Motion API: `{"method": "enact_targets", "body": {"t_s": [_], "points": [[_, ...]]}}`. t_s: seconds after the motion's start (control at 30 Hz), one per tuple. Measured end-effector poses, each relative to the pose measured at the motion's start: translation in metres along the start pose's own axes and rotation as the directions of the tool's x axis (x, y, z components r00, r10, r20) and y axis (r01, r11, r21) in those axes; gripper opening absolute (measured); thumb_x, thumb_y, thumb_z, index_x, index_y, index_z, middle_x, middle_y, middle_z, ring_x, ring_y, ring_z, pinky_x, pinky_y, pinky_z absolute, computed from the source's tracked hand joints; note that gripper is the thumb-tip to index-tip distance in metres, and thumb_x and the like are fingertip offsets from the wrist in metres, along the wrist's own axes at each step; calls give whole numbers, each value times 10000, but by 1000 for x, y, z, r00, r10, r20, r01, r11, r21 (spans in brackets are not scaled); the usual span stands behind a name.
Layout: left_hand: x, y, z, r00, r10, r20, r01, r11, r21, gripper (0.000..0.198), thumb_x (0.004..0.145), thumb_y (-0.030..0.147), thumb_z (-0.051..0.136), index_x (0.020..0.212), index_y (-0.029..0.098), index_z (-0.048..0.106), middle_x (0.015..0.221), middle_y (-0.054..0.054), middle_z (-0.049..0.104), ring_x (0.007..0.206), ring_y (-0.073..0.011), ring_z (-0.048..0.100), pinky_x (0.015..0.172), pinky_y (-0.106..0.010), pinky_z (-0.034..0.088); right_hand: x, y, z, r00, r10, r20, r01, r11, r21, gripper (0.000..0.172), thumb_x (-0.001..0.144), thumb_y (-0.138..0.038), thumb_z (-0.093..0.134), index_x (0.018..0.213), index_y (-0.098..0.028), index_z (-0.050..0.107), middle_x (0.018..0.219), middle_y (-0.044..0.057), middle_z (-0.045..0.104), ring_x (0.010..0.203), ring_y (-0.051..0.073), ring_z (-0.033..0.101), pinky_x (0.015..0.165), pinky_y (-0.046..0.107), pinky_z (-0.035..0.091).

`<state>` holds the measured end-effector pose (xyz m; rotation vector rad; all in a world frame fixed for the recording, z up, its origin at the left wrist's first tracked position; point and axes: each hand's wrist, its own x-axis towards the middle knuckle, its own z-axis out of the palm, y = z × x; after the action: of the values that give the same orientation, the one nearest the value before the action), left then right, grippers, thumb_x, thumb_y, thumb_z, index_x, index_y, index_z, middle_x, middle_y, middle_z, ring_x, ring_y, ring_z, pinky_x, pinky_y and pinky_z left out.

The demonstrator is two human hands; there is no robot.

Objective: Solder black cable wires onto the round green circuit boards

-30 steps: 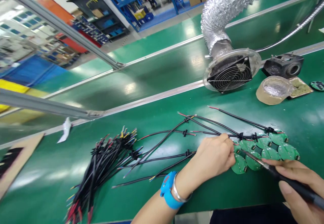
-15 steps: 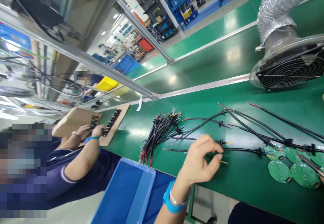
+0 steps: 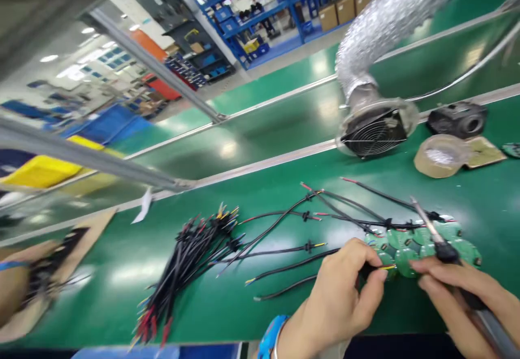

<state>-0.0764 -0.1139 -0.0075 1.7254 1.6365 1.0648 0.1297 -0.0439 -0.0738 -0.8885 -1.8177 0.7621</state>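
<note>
Two hands, one tool. The left hand (image 3: 345, 294) pinches one black cable (image 3: 368, 270) by its end, just beside the cluster of round green boards (image 3: 400, 239) (at least five; the hands hide the rest). The right hand (image 3: 459, 294) is closed around one soldering iron (image 3: 443, 249), tip raised over the boards. To the left lies one cable bundle (image 3: 190, 261); behind stand one extraction fan (image 3: 374, 131) and one tape roll (image 3: 441, 156).
</note>
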Motion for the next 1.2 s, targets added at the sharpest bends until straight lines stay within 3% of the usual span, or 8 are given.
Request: {"method": "enact_targets", "body": {"t_s": [0.1,0.3,0.5,0.57,0.73,0.9,1.07,1.2], "points": [[22,3,23,998,-1,59,4,999,-52,67,889,144,557,869,197,521,760,6,544,648,-121,483,594,-237,387,18,-17,7,994,-107,-25,107,994,19,155,846,-179,678,990,-230,650,850,14,739,730,134,729,718,201,619],[33,3,36,980,-153,131,174,970,-171,53,867,190,584,840,190,538,766,2,534,626,-113,468,553,-220,366,25,-16,6,998,-8,-66,11,999,44,162,855,-174,653,1002,-223,607,772,-15,686,631,102,685,631,168,590],[34,5,40,938,-304,167,346,841,-415,167,853,305,634,797,175,545,685,21,498,610,-101,440,580,-220,379,22,-10,10,998,53,-22,-49,989,137,231,869,-165,645,1084,-223,584,824,5,696,673,109,695,649,178,594],[35,4,39,897,-378,229,442,766,-468,239,843,389,664,836,166,576,676,22,511,587,-92,449,556,-208,377,20,-10,12,997,69,-28,-64,983,171,244,863,-138,649,1083,-227,592,848,7,700,714,113,702,679,185,595],[41,-3,35,728,-474,496,685,528,-501,461,676,569,781,785,160,598,519,44,512,432,-79,455,387,-169,314,21,-14,12,996,-60,-62,71,976,204,265,845,-63,635,1045,-236,613,905,9,719,813,134,721,767,225,601],[41,-1,34,749,-565,347,636,464,-617,416,599,459,858,689,162,581,489,61,512,404,-41,420,360,-133,273,17,-12,19,987,-34,-156,58,986,154,275,828,-71,677,1046,-224,609,892,9,701,780,132,708,725,231,604],[41,0,34,695,-554,458,691,338,-640,407,583,434,867,749,157,618,460,86,485,356,-30,365,333,-140,258,11,-7,29,967,-118,-224,154,977,149,350,788,26,667,1061,-179,592,919,19,699,816,124,712,792,239,589],[40,-2,34,722,-552,417,674,422,-607,368,624,419,853,739,144,637,453,73,501,358,-35,380,339,-145,267,15,-12,29,966,-147,-215,183,970,162,345,771,54,652,1011,-184,580,885,12,697,796,127,699,757,254,585]]}}
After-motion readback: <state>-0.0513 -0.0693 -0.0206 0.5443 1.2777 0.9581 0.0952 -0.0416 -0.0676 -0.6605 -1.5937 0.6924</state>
